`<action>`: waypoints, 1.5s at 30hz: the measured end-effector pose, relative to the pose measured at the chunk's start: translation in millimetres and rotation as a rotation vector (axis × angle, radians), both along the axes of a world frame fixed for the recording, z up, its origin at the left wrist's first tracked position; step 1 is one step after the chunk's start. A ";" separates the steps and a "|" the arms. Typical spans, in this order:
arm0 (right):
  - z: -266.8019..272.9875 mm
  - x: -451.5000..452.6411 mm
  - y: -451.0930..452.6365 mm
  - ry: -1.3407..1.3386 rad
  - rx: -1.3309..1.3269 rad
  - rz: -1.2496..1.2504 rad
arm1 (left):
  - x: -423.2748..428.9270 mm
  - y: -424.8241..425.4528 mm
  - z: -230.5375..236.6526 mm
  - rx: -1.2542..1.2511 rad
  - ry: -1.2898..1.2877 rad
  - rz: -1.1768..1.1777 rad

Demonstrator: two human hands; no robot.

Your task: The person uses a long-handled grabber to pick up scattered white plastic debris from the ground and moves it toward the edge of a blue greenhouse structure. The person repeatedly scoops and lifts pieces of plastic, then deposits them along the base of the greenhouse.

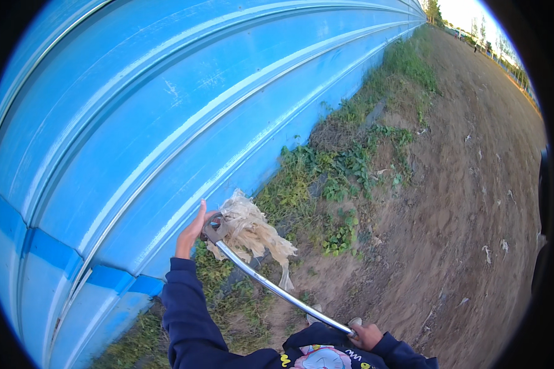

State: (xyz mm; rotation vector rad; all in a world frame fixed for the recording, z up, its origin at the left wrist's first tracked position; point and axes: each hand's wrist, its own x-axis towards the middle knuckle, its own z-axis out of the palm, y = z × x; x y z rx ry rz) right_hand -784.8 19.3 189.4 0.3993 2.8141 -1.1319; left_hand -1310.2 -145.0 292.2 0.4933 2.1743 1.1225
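Note:
A clump of torn, pale plastic film (258, 230) hangs at the far end of a shiny metal pole (277, 288). The pole ends in a dark, curved metal head (211, 229), partly covered by the film. My left hand (194, 230) is at this head, thumb pointing up and apart. Its fingers go behind the head and film, so their grip is hidden. My right hand (367, 336) is closed around the near end of the pole, close to my body. The pole slants across in front of me, above the ground.
A tall blue corrugated metal fence (166, 120) runs along my left. Weeds and vines (341, 184) grow at its foot. To the right stretches bare brown soil (452, 207) with scattered whitish scraps (486, 253). Trees (432, 11) and tiny distant figures stand far off.

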 end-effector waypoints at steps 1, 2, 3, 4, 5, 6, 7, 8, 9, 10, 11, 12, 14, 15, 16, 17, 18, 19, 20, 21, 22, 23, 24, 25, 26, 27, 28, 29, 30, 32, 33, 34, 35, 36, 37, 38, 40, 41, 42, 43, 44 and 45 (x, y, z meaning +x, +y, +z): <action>1.7 -1.4 0.5 -0.008 0.002 -0.004 | 6.1 3.2 9.9 -0.017 0.020 0.002; 1.9 -2.0 0.4 -0.016 0.002 -0.006 | 14.0 3.3 22.8 -0.035 0.040 0.006; 0.3 -1.6 0.6 -0.047 -0.044 0.030 | 19.1 3.2 35.1 -0.055 0.064 0.011; 1.5 -2.7 0.2 -0.060 -0.045 0.035 | 15.8 -0.2 40.5 0.001 0.025 -0.027; 5.7 -4.8 1.4 -0.073 -0.046 0.041 | 10.0 -6.5 45.9 0.056 -0.015 -0.064; 9.1 -6.1 2.4 -0.091 -0.047 0.042 | 7.6 -7.7 48.3 0.113 -0.060 -0.106; 7.8 -5.7 2.9 -0.100 -0.039 0.043 | 7.0 -5.8 49.8 0.121 -0.077 -0.118; 7.7 -5.7 3.3 -0.095 -0.042 0.043 | 7.4 -2.3 52.0 0.130 -0.094 -0.129; 9.2 -6.6 4.9 -0.087 -0.044 0.048 | 7.8 -1.2 54.7 0.139 -0.107 -0.134; 11.1 -7.8 5.7 -0.080 -0.045 0.052 | 6.2 -1.2 53.1 0.148 -0.154 -0.137; 13.1 -9.2 5.8 -0.084 -0.035 0.052 | 3.2 -0.6 48.9 0.157 -0.202 -0.140; 13.4 -10.6 6.4 -0.079 -0.038 0.067 | 0.9 -1.1 45.8 0.168 -0.250 -0.141; 13.4 -12.1 7.9 -0.073 -0.042 0.093 | 0.2 -2.3 39.0 0.209 -0.279 -0.138; 15.1 -13.8 8.5 -0.073 -0.042 0.097 | -0.7 -2.3 35.2 0.231 -0.294 -0.137; 17.8 -15.2 9.4 -0.074 -0.041 0.099 | -2.5 -1.5 31.3 0.225 -0.301 -0.147; 20.1 -15.8 9.9 -0.075 -0.040 0.102 | -4.5 -0.4 27.1 0.219 -0.309 -0.157; 22.1 -16.4 9.9 -0.085 -0.036 0.102 | -5.7 -0.8 25.0 0.214 -0.315 -0.164; 23.9 -16.6 9.6 -0.095 -0.031 0.101 | -6.1 -0.2 23.0 0.203 -0.315 -0.176; 25.6 -16.5 9.2 -0.106 -0.025 0.101 | -5.9 1.7 21.4 0.193 -0.315 -0.188; 26.9 -16.0 9.5 -0.099 -0.022 0.109 | -4.6 3.3 18.5 0.185 -0.317 -0.197; 28.1 -15.7 9.4 -0.091 -0.019 0.116 | -3.3 6.2 16.4 0.132 -0.328 -0.193; 28.7 -15.9 9.5 -0.084 -0.016 0.124 | -2.4 9.7 15.2 0.079 -0.339 -0.189; 29.0 -16.9 9.8 -0.077 -0.027 0.136 | -2.9 11.1 14.2 0.025 -0.350 -0.185; 29.3 -18.3 10.1 -0.069 -0.038 0.149 | -6.8 10.1 11.2 0.041 -0.356 -0.188; 31.6 -17.0 10.7 -0.063 -0.043 0.154 | -12.0 11.9 7.6 0.063 -0.363 -0.200; 30.6 -15.4 11.0 -0.062 -0.058 0.146 | -11.9 14.8 8.7 0.081 -0.372 -0.213; 28.4 -14.1 11.0 -0.060 -0.073 0.139 | -10.5 13.1 11.0 0.059 -0.314 -0.211; 27.5 -12.6 11.3 -0.057 -0.087 0.132 | -8.2 8.5 15.1 0.037 -0.256 -0.209; 28.1 -12.4 10.5 -0.060 -0.089 0.130 | -5.1 3.7 22.4 0.012 -0.193 -0.205; 31.0 -12.1 9.2 -0.065 -0.091 0.125 | -3.9 -7.0 28.6 0.034 -0.209 -0.154; 30.9 -12.8 7.1 -0.061 -0.084 0.121 | -3.5 -15.1 30.6 0.038 -0.214 -0.124; 31.1 -13.7 5.5 -0.057 -0.077 0.118 | -4.1 -21.0 29.1 0.042 -0.218 -0.121; 31.0 -14.2 3.4 -0.053 -0.069 0.113 | -6.1 -25.8 24.9 0.047 -0.221 -0.119; 30.2 -14.8 2.2 -0.059 -0.064 0.112 | -8.2 -29.7 20.4 0.054 -0.226 -0.113; 29.3 -15.0 1.2 -0.065 -0.060 0.110 | -10.6 -30.4 16.1 0.064 -0.222 -0.158; 28.1 -15.1 0.1 -0.071 -0.055 0.108 | -13.0 -28.6 11.2 0.074 -0.217 -0.202; 24.6 -14.7 -0.2 -0.057 -0.069 0.101 | -8.2 -23.6 10.9 0.073 -0.239 -0.223; 23.2 -14.6 -0.3 -0.051 -0.076 0.096 | -4.1 -20.8 11.1 0.059 -0.266 -0.199; 24.0 -13.6 -1.0 -0.048 -0.071 0.099 | -1.7 -17.7 11.7 0.050 -0.292 -0.184; 25.5 -12.6 -1.5 -0.046 -0.066 0.101 | -1.9 -16.2 10.9 0.074 -0.322 -0.179; 26.6 -11.7 -1.9 -0.044 -0.061 0.102 | -2.7 -14.5 8.9 0.098 -0.353 -0.175; 25.5 -11.4 -2.6 -0.029 -0.072 0.106 | -3.5 -14.6 6.8 0.113 -0.384 -0.167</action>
